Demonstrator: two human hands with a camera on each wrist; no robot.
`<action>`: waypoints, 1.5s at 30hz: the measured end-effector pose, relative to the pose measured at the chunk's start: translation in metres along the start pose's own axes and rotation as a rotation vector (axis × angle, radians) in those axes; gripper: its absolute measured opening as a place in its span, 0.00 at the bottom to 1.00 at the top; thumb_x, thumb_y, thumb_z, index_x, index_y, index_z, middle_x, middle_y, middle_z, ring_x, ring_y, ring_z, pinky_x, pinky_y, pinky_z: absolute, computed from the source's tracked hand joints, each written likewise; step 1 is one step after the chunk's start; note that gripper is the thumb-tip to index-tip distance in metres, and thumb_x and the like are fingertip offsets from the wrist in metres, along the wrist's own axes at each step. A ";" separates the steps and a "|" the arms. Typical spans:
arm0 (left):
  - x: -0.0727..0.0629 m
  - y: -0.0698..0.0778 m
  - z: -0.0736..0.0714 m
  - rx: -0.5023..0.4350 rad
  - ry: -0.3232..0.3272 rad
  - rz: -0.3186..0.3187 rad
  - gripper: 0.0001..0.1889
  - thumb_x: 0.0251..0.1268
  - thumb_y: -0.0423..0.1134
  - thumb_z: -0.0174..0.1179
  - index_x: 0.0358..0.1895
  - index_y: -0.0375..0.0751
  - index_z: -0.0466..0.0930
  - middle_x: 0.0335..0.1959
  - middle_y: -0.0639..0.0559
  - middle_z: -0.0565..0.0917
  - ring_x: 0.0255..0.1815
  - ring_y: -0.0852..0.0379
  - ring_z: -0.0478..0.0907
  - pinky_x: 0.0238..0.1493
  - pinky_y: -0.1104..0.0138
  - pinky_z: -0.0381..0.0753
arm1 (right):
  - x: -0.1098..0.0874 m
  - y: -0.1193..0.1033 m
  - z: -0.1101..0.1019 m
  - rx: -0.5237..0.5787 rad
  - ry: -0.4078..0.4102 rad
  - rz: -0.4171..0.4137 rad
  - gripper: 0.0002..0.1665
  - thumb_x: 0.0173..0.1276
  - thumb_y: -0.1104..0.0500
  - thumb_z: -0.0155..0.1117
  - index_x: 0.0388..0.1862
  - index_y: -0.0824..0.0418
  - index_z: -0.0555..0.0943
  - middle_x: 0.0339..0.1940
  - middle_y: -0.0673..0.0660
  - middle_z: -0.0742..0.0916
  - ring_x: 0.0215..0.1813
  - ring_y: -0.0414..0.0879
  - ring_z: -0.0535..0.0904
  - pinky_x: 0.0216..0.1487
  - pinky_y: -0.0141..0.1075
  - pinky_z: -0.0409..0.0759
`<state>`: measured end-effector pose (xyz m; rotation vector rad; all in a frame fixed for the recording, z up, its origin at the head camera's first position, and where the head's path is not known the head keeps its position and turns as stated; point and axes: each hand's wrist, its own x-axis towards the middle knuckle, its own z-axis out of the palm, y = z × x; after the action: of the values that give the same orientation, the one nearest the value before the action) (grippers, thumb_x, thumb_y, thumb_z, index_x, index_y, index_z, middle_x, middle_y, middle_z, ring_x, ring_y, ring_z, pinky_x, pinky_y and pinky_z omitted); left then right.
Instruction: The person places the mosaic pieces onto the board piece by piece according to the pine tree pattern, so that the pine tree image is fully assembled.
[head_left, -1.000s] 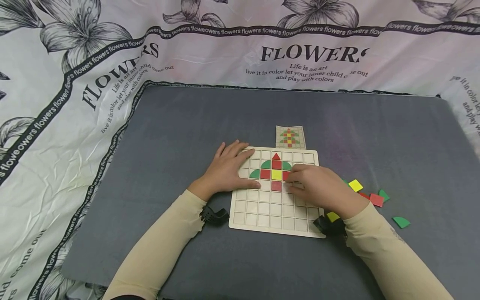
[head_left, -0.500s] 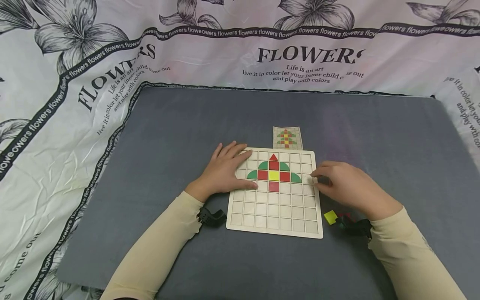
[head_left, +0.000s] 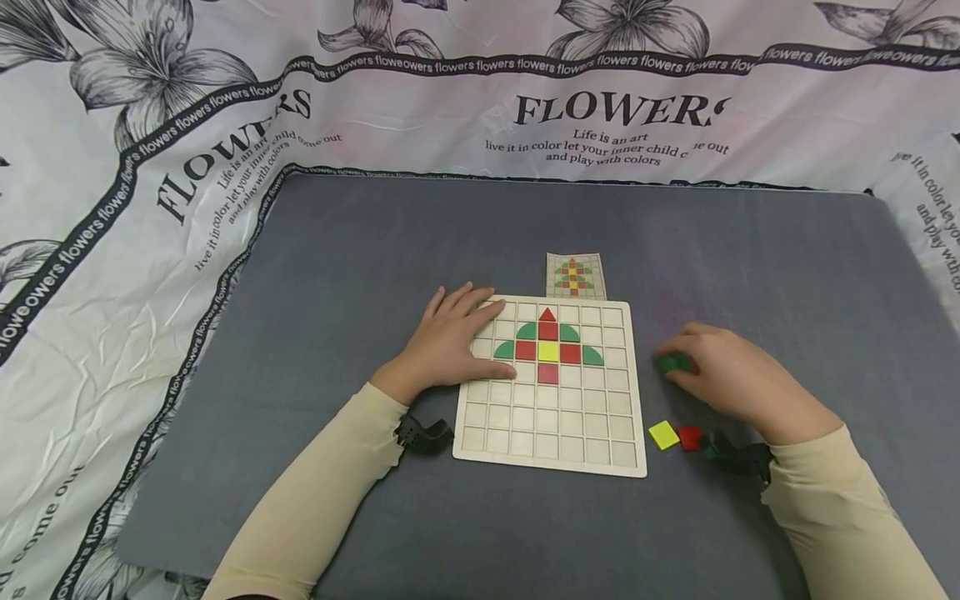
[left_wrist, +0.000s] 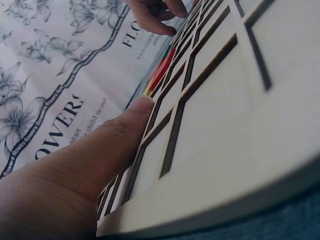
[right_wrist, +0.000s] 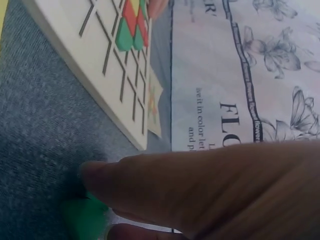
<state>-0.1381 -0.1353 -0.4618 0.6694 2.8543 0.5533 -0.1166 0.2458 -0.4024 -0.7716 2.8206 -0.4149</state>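
A pale board with square cells [head_left: 577, 425] lies on the grey table. In its upper half, red squares, a yellow square [head_left: 547, 351], a red triangle [head_left: 547, 315] and green quarter-round tiles [head_left: 592, 356] form a pattern. My left hand [head_left: 448, 343] rests over the board's left edge, fingers spread, thumb [left_wrist: 117, 130] stretched straight across the cells. Right of the board, my right hand [head_left: 731, 377] pinches at a green tile [head_left: 673, 362] on the table, its curled fingers partly covering it. In the right wrist view, green tile [right_wrist: 82, 217] shows just past the thumb tip.
A small card with a printed coloured pattern [head_left: 574, 276] lies behind the board. A loose yellow square [head_left: 663, 435] and red square [head_left: 689, 438] lie near the right wrist's black camera [head_left: 738, 460], which hides part of that pile. White flower-print cloth [head_left: 420, 108] surrounds the tabletop.
My right hand has moved off the board's pattern to the right, to the loose tiles. A green tile at the pattern's right end has come into view. My left hand stays on the board.
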 end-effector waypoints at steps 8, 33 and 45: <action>0.000 0.001 0.000 -0.004 -0.001 0.000 0.57 0.54 0.78 0.67 0.84 0.56 0.60 0.86 0.52 0.57 0.88 0.48 0.42 0.85 0.46 0.31 | 0.003 0.004 0.003 -0.004 -0.016 0.008 0.18 0.62 0.67 0.78 0.51 0.67 0.89 0.44 0.61 0.87 0.43 0.53 0.83 0.46 0.55 0.83; 0.000 0.000 0.001 -0.005 0.003 -0.002 0.56 0.54 0.77 0.68 0.84 0.55 0.60 0.85 0.52 0.57 0.88 0.48 0.43 0.85 0.46 0.31 | 0.014 -0.025 -0.008 0.047 0.025 -0.013 0.11 0.67 0.65 0.74 0.47 0.65 0.89 0.29 0.48 0.84 0.29 0.40 0.74 0.32 0.40 0.77; 0.000 0.000 -0.001 -0.013 -0.001 0.002 0.57 0.54 0.77 0.67 0.84 0.55 0.60 0.85 0.52 0.57 0.88 0.47 0.44 0.85 0.45 0.31 | 0.042 -0.057 -0.006 0.086 -0.026 -0.034 0.09 0.67 0.67 0.66 0.44 0.62 0.89 0.34 0.52 0.89 0.31 0.42 0.78 0.30 0.37 0.77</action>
<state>-0.1385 -0.1354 -0.4612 0.6699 2.8471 0.5717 -0.1271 0.1783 -0.3829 -0.8018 2.7495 -0.5241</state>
